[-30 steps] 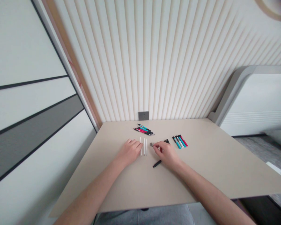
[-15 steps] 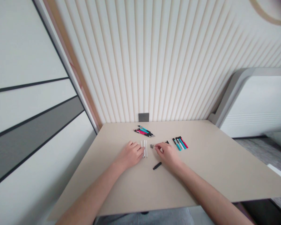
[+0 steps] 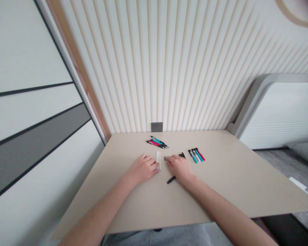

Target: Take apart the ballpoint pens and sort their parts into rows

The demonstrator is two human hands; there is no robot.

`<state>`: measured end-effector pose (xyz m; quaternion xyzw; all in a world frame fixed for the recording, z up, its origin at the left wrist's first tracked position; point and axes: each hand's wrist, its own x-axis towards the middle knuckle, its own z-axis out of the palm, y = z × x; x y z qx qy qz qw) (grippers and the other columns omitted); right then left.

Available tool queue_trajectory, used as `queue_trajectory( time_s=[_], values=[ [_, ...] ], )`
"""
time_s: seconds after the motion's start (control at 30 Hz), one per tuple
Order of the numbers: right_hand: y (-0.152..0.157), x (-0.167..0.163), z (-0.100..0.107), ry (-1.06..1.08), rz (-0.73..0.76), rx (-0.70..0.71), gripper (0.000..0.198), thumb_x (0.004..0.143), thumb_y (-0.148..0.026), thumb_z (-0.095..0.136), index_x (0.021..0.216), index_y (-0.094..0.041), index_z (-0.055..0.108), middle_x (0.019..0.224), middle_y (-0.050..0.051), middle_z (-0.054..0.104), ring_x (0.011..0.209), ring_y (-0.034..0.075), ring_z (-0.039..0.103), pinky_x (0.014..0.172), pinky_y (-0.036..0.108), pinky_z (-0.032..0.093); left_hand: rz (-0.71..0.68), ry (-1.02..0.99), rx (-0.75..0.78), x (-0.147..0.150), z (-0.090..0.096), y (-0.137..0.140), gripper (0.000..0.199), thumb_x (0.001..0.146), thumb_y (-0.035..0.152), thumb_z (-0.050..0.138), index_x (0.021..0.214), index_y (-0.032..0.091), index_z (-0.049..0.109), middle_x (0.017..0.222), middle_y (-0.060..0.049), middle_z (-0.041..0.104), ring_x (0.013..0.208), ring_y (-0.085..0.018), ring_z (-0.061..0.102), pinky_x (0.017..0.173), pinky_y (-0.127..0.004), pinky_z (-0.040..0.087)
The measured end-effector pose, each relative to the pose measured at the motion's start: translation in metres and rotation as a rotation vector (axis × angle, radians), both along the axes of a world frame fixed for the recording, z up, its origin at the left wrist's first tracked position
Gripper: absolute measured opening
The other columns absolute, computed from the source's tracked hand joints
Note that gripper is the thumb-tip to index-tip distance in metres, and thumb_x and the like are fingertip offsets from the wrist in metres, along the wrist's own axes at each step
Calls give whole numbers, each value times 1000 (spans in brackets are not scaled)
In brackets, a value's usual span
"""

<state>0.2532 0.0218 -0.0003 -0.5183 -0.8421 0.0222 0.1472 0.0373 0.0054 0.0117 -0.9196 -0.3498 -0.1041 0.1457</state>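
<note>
My left hand [image 3: 145,169] lies on the table with bent fingers, its thumb and fingertips closed at the lower ends of several thin white pen refills [image 3: 158,158]. Part of the refills is hidden under the fingers. My right hand [image 3: 180,167] is closed, palm down, with its fingertips at a few short grey pen parts [image 3: 165,158], perhaps springs. What the tips pinch is mostly covered. Just beyond that hand lie black pen parts [image 3: 182,155]. A black tube-like piece [image 3: 170,180] sticks out from below its wrist side.
Several coloured pens [image 3: 156,142] lie in a loose pile at the back. Pen barrels [image 3: 197,155] in blue, white and red are lined up on the right. The beige table [image 3: 133,212] meets a ribbed wall with a dark socket [image 3: 157,127].
My right hand has shifted slightly left and lowered onto the small grey parts, uncovering more black parts behind it. The white refills lie closer together beside my left fingers.
</note>
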Motion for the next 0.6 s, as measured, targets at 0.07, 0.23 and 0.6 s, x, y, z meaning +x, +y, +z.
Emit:
queue_trajectory(
  time_s=[0.07,0.23,0.6],
  values=[
    [-2,-1,2,-31,-9,-32,22,96,-26,45,94,-21,66,92,7,68,85,19,64,76,27,43,6,13,17,1,-1,1,24,94,38,51,101,19,63,86,-6,61,89,-21,54,75,-33,33],
    [-6,2,5,-79,1,-44,27,98,-28,40,97,-21,66,96,6,67,91,18,63,80,26,42,16,26,2,2,0,0,26,93,41,51,103,19,62,87,-6,61,87,-21,53,75,-34,33],
    [1,-3,2,-136,-60,-30,28,98,-24,38,95,-20,65,94,7,66,87,18,64,75,25,42,-2,35,36,5,-1,1,26,93,39,53,111,21,60,87,-6,60,85,-20,54,72,-33,33]
  ],
)
